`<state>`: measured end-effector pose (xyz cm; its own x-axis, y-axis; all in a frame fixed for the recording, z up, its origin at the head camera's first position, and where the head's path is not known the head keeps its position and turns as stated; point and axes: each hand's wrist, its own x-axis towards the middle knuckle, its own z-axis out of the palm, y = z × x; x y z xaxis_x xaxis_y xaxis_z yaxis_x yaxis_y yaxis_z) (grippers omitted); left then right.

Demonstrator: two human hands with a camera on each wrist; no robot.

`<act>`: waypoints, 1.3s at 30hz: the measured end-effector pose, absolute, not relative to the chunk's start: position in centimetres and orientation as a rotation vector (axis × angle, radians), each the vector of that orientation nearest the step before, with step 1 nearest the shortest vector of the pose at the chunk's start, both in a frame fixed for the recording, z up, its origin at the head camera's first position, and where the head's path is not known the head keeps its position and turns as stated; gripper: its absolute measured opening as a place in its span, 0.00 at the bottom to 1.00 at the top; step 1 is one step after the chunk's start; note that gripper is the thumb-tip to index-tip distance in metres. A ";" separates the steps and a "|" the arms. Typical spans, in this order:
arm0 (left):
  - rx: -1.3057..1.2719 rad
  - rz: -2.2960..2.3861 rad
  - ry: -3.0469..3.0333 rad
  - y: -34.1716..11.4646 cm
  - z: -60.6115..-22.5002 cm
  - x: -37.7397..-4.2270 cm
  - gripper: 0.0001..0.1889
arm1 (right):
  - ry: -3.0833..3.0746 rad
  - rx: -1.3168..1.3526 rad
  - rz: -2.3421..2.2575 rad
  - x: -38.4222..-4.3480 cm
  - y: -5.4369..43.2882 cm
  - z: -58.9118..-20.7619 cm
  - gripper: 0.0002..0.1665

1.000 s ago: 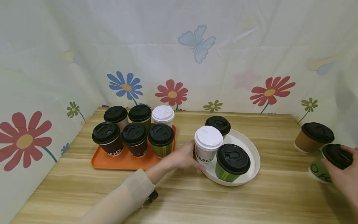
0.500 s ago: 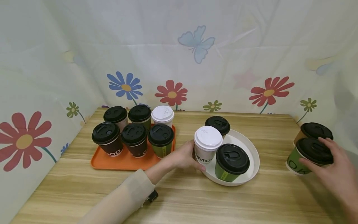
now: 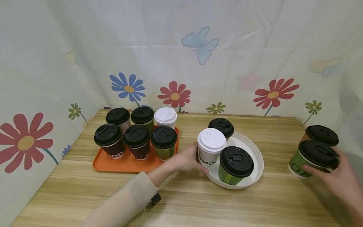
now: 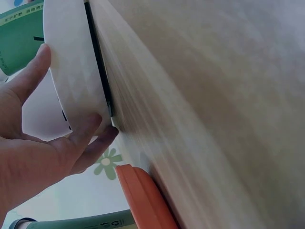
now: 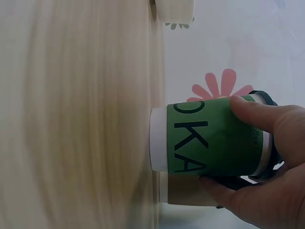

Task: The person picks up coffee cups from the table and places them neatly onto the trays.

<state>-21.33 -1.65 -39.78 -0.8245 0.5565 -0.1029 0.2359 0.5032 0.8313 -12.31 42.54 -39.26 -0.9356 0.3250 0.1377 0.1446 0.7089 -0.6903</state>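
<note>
On the right of the head view, my right hand (image 3: 337, 179) grips a green paper coffee cup (image 5: 214, 138) with a black lid, thumb on one side and fingers on the other. The cup stands upright in front of a brown cup (image 5: 190, 190), partly covering it. My left hand (image 3: 187, 159) holds the left side of a round white tray (image 3: 256, 157), fingers along its outer wall (image 4: 76, 62) and thumb at its rim. On that tray stand a white-lidded cup (image 3: 211, 145) beside this hand, a green cup (image 3: 236, 165) and a black-lidded cup (image 3: 222, 126) behind.
An orange tray (image 3: 113, 167) on the left bears several lidded cups in two rows, one with a white lid (image 3: 165, 116). Wood-grain tabletop (image 3: 221, 208) lies in front of both trays. A flowered cloth (image 3: 241, 63) hangs behind and at the sides.
My right hand has moved left with the green cup, bringing it in front of the brown cup, and has barely shifted in the last half second. The left hand stays at the white tray.
</note>
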 end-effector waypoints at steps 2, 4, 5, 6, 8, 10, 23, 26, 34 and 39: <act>0.659 1.243 2.395 -1.6 -39.8 -21.3 0.50 | -2.684 -0.356 1.045 -12.5 42.4 -39.1 0.66; 0.657 1.240 2.397 -1.6 -39.8 -21.2 0.51 | -2.694 -0.339 1.042 -12.6 42.2 -38.9 0.66; 0.656 1.241 2.396 -1.6 -39.8 -21.2 0.50 | -2.697 -0.336 1.047 -12.6 42.1 -38.8 0.67; 0.656 1.241 2.396 -1.5 -39.8 -21.2 0.50 | -2.700 -0.335 1.049 -12.6 41.9 -38.7 0.67; 0.657 1.240 2.394 -1.5 -39.8 -21.2 0.50 | -2.695 -0.326 1.065 -12.6 41.5 -38.4 0.68; 0.655 1.240 2.393 -1.4 -39.8 -21.2 0.50 | -2.680 -0.295 1.087 -12.5 41.0 -38.1 0.67; 0.675 1.241 2.408 -1.4 -39.9 -21.2 0.50 | -2.521 0.029 1.215 -13.1 35.4 -36.4 0.60; 0.678 1.246 2.409 -1.4 -39.9 -21.2 0.50 | -2.513 0.156 1.242 -13.8 34.5 -36.1 0.59; 0.667 1.242 2.430 -1.4 -39.7 -21.0 0.50 | -2.596 0.287 1.223 -15.8 32.2 -36.3 0.60; 0.660 1.267 2.414 -1.5 -39.7 -21.0 0.49 | -2.632 0.327 1.242 -17.1 31.0 -36.6 0.61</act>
<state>-20.97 -1.49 -39.72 -0.8364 0.5426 -0.0778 0.2440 0.4957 0.8335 -17.07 31.01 -36.58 -0.9529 -0.1088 0.2830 -0.2876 0.6197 -0.7302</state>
